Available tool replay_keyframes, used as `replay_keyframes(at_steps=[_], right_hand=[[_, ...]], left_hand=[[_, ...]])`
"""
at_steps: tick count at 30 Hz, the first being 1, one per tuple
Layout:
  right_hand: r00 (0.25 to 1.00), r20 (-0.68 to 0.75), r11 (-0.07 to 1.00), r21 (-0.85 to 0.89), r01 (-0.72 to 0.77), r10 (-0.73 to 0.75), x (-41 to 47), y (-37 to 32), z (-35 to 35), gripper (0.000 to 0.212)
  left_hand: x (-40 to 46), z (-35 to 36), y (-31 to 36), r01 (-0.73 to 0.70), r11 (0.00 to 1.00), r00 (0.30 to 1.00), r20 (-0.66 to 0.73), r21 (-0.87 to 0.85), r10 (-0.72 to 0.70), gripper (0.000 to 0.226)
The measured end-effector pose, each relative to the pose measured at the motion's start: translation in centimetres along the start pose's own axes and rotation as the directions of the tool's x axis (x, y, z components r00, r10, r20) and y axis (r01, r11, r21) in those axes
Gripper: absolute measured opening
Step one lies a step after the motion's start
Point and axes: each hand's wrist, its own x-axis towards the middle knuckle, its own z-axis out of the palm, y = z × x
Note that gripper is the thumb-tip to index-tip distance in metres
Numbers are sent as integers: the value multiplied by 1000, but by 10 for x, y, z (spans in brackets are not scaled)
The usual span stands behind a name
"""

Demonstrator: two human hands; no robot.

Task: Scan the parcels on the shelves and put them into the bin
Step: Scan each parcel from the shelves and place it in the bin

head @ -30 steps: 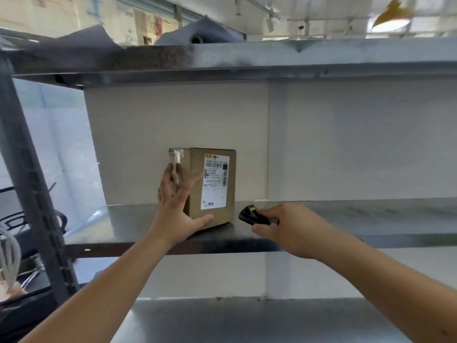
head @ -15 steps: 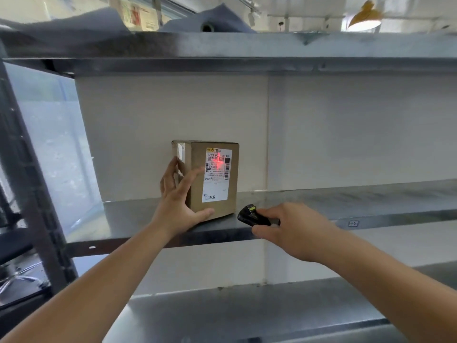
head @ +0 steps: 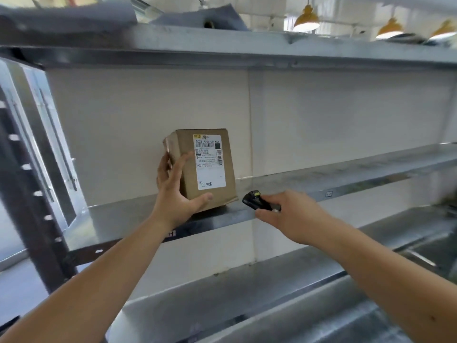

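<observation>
**Parcel gripped on the middle shelf, scanner held beside it**

A brown cardboard parcel [head: 210, 169] stands upright on the metal shelf [head: 346, 179], close to the pale back panel [head: 333, 120]. Its front face carries a white shipping label [head: 209, 161] with barcodes and printed text, turned toward the camera. The box leans a little, and its lower right corner looks slightly lifted off the shelf edge, though the angle makes that hard to confirm.

The left hand [head: 174, 194] grips the parcel from its left side: the fingers [head: 163, 167] wrap round the left face and back edge, while the thumb [head: 201, 200] presses across the lower front, just under the label. So this hand is clamped on the box.

The right hand [head: 294, 214] is just to the right of the parcel, not touching it, in front of the shelf's front lip. It holds a small black handheld scanner [head: 256, 200], fingers curled tight round its body, with the scanner's nose pointing left toward the box's lower right corner.

Above, another metal shelf [head: 247, 48] carries grey wrapped bundles [head: 74, 13]. A lower shelf [head: 247, 293] runs beneath the arms. A dark perforated upright post [head: 27, 194] stands at the left, and yellow-shaded ceiling lamps [head: 306, 19] hang at the upper right.
</observation>
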Motion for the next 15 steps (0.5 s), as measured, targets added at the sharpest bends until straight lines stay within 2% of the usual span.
replay_keyframes(at_steps=[3, 6, 10, 12, 15], right_hand=[[996, -45, 996, 44, -76, 78, -7, -2, 8, 30], [984, -95, 986, 91, -139, 148, -14, 0, 12, 28], [964, -134, 955, 222, -198, 231, -36, 15, 10, 30], [950, -141, 933, 278, -231, 277, -52, 26, 10, 32], [921, -154, 901, 316, -297, 357, -81, 45, 14, 43]], left_hand=[[-7, -7, 11, 3, 987, 1000, -19, -163, -6, 94], [-13, -13, 25, 39, 952, 999, 36, -305, -29, 87], [-23, -13, 47, 206, 815, 959, 278, -541, -58, 88], [-30, -3, 58, 304, 753, 909, 415, -583, -46, 90], [-45, 19, 68, 411, 690, 850, 524, -596, -54, 90]])
